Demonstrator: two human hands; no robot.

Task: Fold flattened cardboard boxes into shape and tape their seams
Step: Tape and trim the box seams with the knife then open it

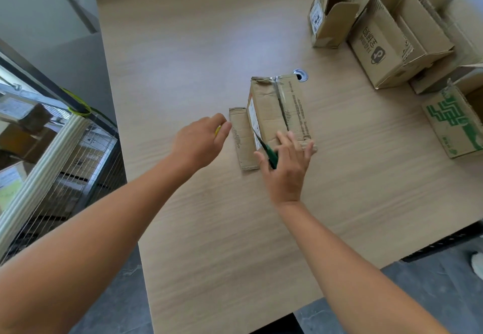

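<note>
Cardboard box (277,109) sits mid-table, top seam taped; right hand (286,169) presses its near end, fingers spread over a green tool (270,154). And the left hand (200,143) curls round a yellow item (217,130) alongside; sealing that end looks next

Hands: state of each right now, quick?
Left hand: fingers curled round a yellow object, mostly hidden.
Right hand: open, fingers straight, pressing the cardboard box; a green tool passes beneath it, grip unclear.
</note>
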